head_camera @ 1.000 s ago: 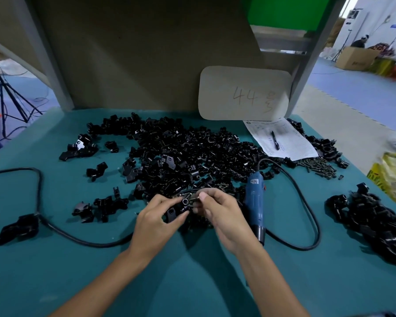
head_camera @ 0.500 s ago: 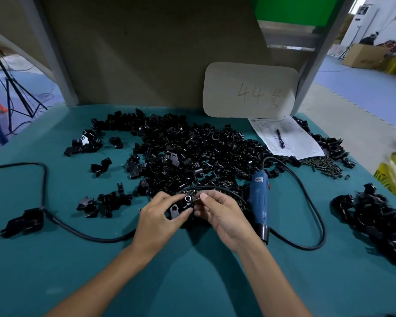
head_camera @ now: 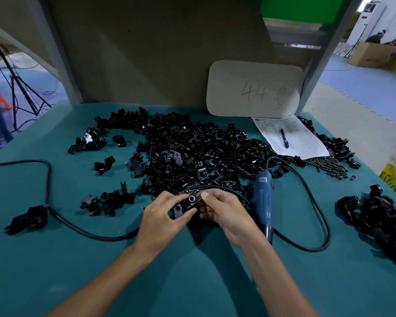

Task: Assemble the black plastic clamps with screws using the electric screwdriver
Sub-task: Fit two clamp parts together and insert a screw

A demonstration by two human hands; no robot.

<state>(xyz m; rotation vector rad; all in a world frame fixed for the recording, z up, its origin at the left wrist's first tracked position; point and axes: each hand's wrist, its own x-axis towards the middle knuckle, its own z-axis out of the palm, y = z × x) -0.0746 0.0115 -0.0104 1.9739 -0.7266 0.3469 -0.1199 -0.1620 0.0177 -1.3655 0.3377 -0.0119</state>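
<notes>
A black clamp (head_camera: 188, 204) is pinched by the left hand (head_camera: 162, 217). A screw (head_camera: 201, 202), apparently being inserted, is gripped by the right hand (head_camera: 226, 211). The electric screwdriver (head_camera: 263, 200) is judged required next.

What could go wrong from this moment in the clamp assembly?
1. The left hand grips the clamp while the right hand pinches what looks like a screw at it. A slip could lose the screw among the loose clamps beneath.
2. The electric screwdriver lies beside the right hand with its cord looped. Reaching for it could snag the cord.
</notes>
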